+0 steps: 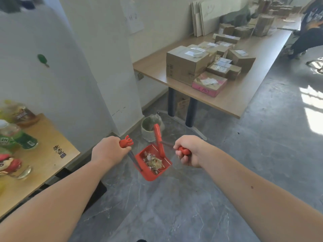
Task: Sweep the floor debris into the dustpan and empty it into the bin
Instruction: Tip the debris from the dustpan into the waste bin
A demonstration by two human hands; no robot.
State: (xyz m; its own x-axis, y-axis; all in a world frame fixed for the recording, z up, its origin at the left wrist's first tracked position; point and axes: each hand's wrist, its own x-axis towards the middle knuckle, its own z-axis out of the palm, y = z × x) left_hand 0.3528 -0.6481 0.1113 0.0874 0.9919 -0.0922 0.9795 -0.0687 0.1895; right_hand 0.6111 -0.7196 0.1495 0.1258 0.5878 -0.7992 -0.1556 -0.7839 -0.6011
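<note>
Evidently sweeping is finished and emptying is the step in hand. The left hand grips the dustpan handle; the right hand is clenched round the broom knob. Debris lies piled in the pan. The bin stands at twelve o'clock, just beyond. The next move calls for tipping the pan over its rim.

Open floor before bin, between pillar and table leg.
</note>
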